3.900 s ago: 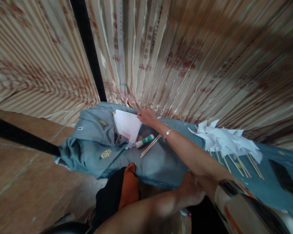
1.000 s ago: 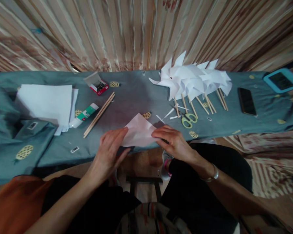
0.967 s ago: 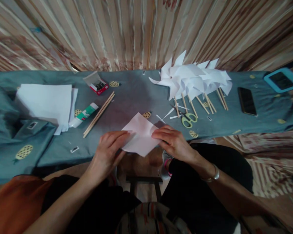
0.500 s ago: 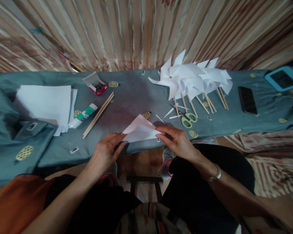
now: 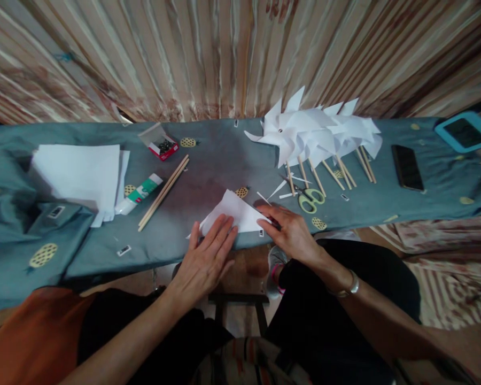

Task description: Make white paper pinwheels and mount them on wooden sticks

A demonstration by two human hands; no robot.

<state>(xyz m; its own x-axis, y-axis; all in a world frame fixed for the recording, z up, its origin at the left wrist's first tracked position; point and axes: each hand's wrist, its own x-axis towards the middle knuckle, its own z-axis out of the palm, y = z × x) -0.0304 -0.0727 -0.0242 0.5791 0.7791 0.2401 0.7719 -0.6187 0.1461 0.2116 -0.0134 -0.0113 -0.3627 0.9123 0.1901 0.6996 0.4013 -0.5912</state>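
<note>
A white sheet of paper [image 5: 244,211], folded into a triangle, lies at the table's near edge between my hands. My left hand [image 5: 208,251] rests flat on its left part, fingers stretched out. With thumb and fingers, my right hand [image 5: 286,227] pinches the paper's right corner. Just beyond that hand lie thin paper strips [image 5: 278,188] and a pair of green-handled scissors [image 5: 311,199]. The paper's lower left part is partly hidden under my left fingers.
Several white paper pinwheels [image 5: 304,128] on sticks lie at the back right, beside a phone [image 5: 407,167] and a blue-framed tablet [image 5: 467,132]. Leftward are wooden sticks [image 5: 163,193], a glue tube [image 5: 139,194], a red box of pins [image 5: 160,144] and stacked paper [image 5: 78,174].
My left hand has let go of the left corner and moved right onto the paper, its fingers now spread flat. The fold lies flatter. My right hand stays at the right corner.
</note>
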